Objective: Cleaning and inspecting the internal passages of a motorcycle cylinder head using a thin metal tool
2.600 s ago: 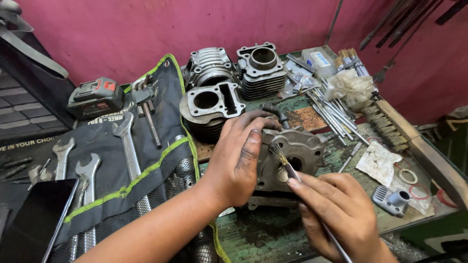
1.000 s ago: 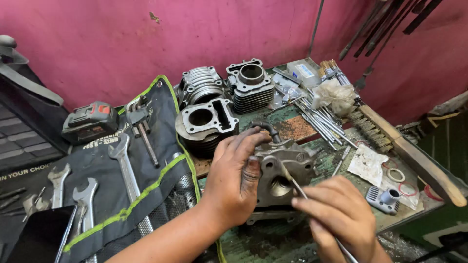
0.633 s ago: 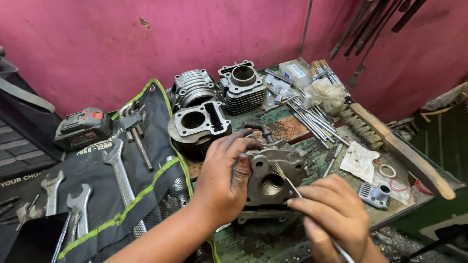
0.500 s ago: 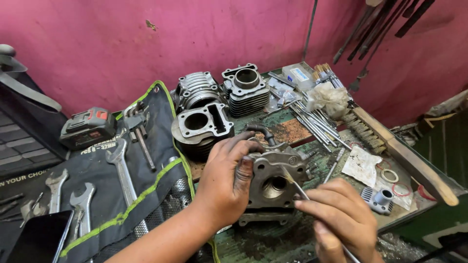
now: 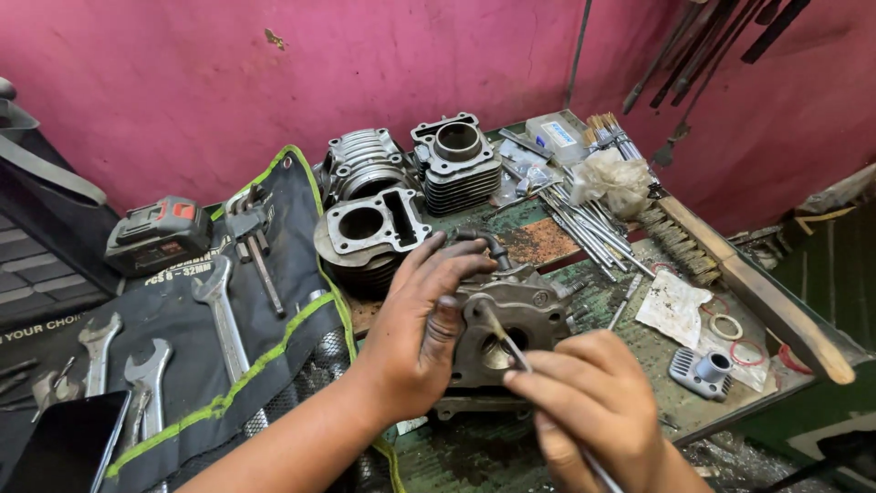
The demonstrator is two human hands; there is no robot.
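Left hand (image 5: 415,333) grips the engine part (image 5: 506,333) mid-frame, right hand (image 5: 593,411) fingers pinch a thin tool (image 5: 506,342) w/ its tip in the hole; it may slip & scratch.

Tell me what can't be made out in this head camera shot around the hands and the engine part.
- Head view: the near face of the cylinder head is covered by the left hand.
- The thin tool in the right hand: its tip is too small to tell, its far end cut by the bottom edge.
- The dark phone is cut off at the bottom edge.
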